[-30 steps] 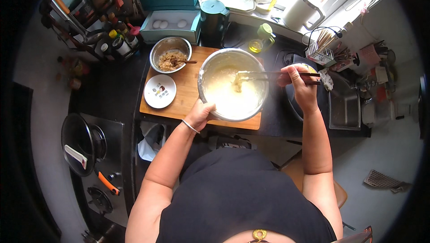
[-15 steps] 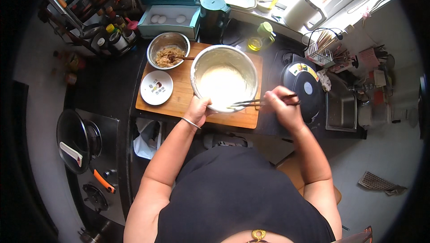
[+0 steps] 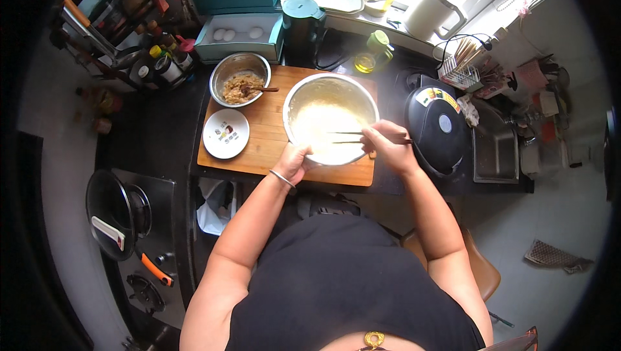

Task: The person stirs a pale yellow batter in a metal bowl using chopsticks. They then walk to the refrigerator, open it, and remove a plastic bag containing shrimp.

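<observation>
A large steel mixing bowl (image 3: 297, 90) holds a pale, wet batter (image 3: 328, 125) and stands on the wooden cutting board (image 3: 266, 125). My left hand (image 3: 295, 162) grips the bowl's near-left rim, thumb over the edge. In my right hand (image 3: 392, 147) is a pair of dark chopsticks (image 3: 352, 138), their pale tips reaching into the batter; the fingers are closed round them. To the left sits a smaller steel bowl (image 3: 220, 66) of brown chopped filling (image 3: 240, 88) with a wooden-handled utensil in it. In front of that lies a white printed plate (image 3: 226, 134).
A black round electric appliance (image 3: 440, 125) stands right of the board, before the sink (image 3: 495, 157). Behind are an oil bottle (image 3: 374, 53), a dark pitcher (image 3: 302, 24) and a box with several eggs (image 3: 236, 50). A pan (image 3: 111, 202) rests on the hob at left.
My right hand has moved left and slightly up, carrying the chopsticks further over the batter. The bowl sits a little further right on the board, with my left hand still on its rim.
</observation>
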A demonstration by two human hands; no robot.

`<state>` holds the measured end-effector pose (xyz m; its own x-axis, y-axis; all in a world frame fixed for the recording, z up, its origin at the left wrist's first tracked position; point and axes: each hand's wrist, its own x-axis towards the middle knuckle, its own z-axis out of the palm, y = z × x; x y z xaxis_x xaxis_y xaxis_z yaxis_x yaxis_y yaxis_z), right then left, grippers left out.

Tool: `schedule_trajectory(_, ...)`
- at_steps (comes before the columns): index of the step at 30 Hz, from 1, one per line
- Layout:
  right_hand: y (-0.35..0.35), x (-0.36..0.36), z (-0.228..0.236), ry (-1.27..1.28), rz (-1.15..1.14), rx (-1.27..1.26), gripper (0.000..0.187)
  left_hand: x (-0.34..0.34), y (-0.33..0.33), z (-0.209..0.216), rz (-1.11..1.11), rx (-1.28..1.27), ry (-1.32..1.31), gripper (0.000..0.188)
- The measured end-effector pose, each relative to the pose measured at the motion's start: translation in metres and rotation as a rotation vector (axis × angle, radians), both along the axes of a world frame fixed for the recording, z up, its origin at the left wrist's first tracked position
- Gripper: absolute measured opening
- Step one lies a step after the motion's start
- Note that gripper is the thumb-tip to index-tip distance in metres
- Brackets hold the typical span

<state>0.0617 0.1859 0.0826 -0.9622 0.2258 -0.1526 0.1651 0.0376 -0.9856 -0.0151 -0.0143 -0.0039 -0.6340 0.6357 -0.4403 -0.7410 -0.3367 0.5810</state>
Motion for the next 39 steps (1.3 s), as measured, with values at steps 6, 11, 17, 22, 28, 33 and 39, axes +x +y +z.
schedule_trajectory(6, 0.010, 0.002, 0.001, 0.157, -0.128, 0.177, 0.010, -0.013, -0.003, -0.029, -0.033, -0.064, 0.013, 0.044)
schedule_trajectory(11, 0.003, 0.005, -0.013, 0.151, -0.215, 0.211, 0.009, -0.014, 0.000, -0.059, -0.064, -0.171, 0.006, 0.041)
schedule_trajectory(17, 0.009, 0.012, -0.029, 0.098, -0.257, 0.140, 0.009, -0.007, -0.010, -0.083, -0.067, -0.253, -0.021, 0.040)
schedule_trajectory(22, 0.010, 0.015, -0.036, 0.139, -0.279, 0.038, 0.010, 0.004, -0.032, -0.071, 0.018, -0.538, 0.047, 0.034)
schedule_trajectory(28, -0.009, 0.018, -0.046, 0.221, -0.080, 0.298, 0.009, 0.024, -0.026, -0.023, -0.198, -0.352, 0.158, 0.022)
schedule_trajectory(33, -0.053, 0.014, -0.056, 0.295, 0.338, 0.817, 0.015, 0.014, 0.002, -0.024, -0.292, 0.024, -0.368, 0.029)
schedule_trajectory(39, -0.051, 0.018, -0.059, 0.281, 0.432, 0.722, 0.013, 0.018, 0.006, -0.035, -0.234, -0.248, -0.382, 0.015)
